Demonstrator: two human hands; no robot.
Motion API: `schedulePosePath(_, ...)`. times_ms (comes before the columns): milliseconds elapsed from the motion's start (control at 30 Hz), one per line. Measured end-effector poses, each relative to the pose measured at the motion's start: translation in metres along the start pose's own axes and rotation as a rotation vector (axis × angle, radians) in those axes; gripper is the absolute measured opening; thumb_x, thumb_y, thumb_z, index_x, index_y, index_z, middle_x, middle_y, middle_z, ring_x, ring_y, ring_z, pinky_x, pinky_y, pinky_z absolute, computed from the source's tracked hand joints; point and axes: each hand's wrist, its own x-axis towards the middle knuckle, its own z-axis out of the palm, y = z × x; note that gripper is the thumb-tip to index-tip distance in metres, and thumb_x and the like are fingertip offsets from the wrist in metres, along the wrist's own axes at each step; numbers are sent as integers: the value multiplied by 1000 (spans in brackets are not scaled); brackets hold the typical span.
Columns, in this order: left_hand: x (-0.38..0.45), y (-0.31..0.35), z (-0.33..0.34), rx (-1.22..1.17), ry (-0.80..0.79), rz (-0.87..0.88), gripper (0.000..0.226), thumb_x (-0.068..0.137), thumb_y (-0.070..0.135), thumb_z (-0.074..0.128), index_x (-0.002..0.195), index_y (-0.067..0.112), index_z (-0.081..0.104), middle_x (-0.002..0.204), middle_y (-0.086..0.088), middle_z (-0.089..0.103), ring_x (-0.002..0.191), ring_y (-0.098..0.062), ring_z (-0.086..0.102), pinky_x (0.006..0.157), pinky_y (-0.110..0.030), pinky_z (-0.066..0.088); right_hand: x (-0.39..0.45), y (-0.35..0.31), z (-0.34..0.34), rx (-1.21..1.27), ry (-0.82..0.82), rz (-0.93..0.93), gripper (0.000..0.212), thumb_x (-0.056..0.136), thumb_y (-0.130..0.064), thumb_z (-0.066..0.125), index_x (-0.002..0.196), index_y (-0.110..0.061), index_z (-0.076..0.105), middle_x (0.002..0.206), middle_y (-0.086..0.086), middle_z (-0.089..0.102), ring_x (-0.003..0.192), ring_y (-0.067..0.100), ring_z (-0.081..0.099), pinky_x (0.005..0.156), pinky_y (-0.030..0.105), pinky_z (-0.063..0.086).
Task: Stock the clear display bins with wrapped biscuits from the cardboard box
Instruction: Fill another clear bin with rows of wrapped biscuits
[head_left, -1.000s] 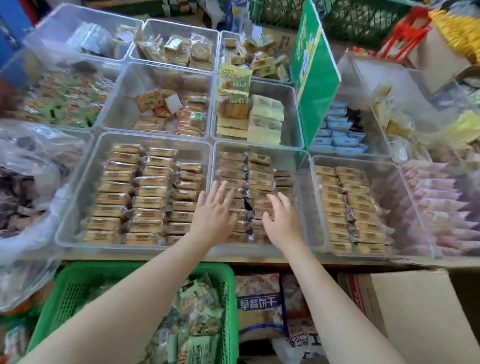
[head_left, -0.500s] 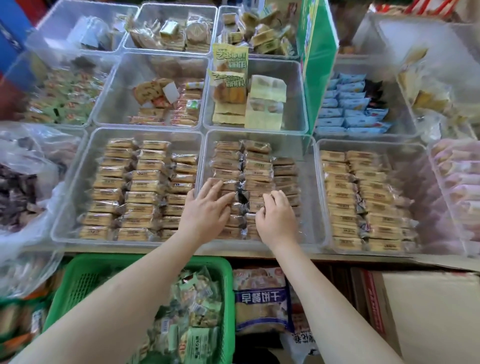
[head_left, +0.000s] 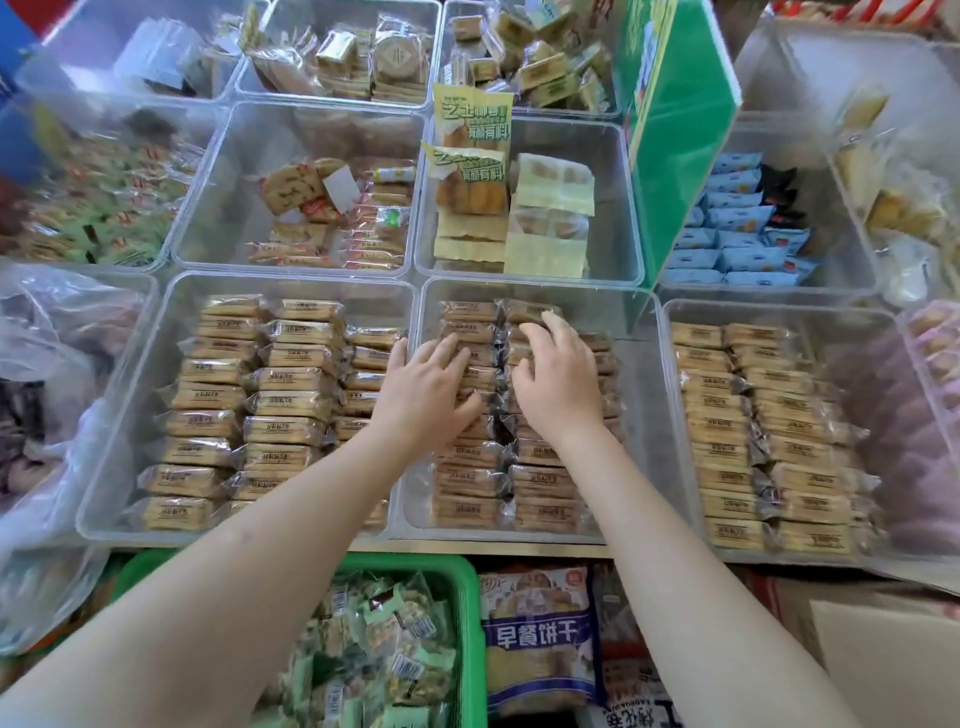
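Note:
Rows of wrapped tan biscuits (head_left: 470, 480) fill the clear middle front bin (head_left: 636, 415). My left hand (head_left: 426, 392) lies flat on the left rows, fingers spread and pressing the packs. My right hand (head_left: 558, 379) rests on the right rows with fingers bent slightly over the packs, reaching toward the bin's back. Neither hand lifts a pack. The same biscuits fill the left front bin (head_left: 171, 322) and the right front bin (head_left: 675, 312). A cardboard box (head_left: 883, 654) shows at the lower right.
Further clear bins of other snacks stand behind. A green sign (head_left: 675, 135) rises at the back right. Below the shelf edge sit a green basket (head_left: 467, 577) of green-wrapped snacks and a large biscuit bag (head_left: 540, 639). A plastic bag (head_left: 57, 364) bulges at left.
Both hands have slid farther back over the middle bin's biscuit rows, the right hand reaching deepest. The camera has moved closer and lower over the bins.

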Motion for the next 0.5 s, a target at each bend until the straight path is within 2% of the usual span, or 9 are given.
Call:
schedulePosePath(133,7,-2,-4,-47,78,-2,53,100,45,37,146,21,49,158,-7,35,147,-22,27,123,-52,6,38,-3,15,-86,-74,-37,50,101,-26,44,150,-17,43,157,9,40,146,26,32,119,47,23)
schedulePosePath(233,9,-2,-2,-51,111,1,49,98,41,40,140,19,53,154,-7,38,144,-24,27,123,-52,7,46,4,18,-165,-102,25,54,104,-40,34,152,-17,40,155,3,42,145,21,33,119,49,23)
schedulePosePath(300,10,-3,-1,-44,78,3,53,99,44,37,147,20,44,160,-7,30,149,-24,20,124,-52,4,46,11,18,-217,-103,64,55,105,-43,30,153,-15,40,155,4,42,146,21,32,121,51,19)
schedulePosePath(400,13,-3,-2,-18,17,4,67,101,50,29,160,24,13,169,-4,8,156,-22,0,125,-52,-1,50,13,13,-285,-127,87,54,106,-41,28,151,-15,43,151,5,46,143,22,35,121,53,14)
schedulePosePath(500,13,-2,-2,0,-19,5,68,102,51,26,161,24,9,169,-4,4,155,-20,-5,124,-52,-3,61,3,5,-304,-101,15,43,105,-32,34,135,-13,59,135,7,57,127,26,48,116,51,25)
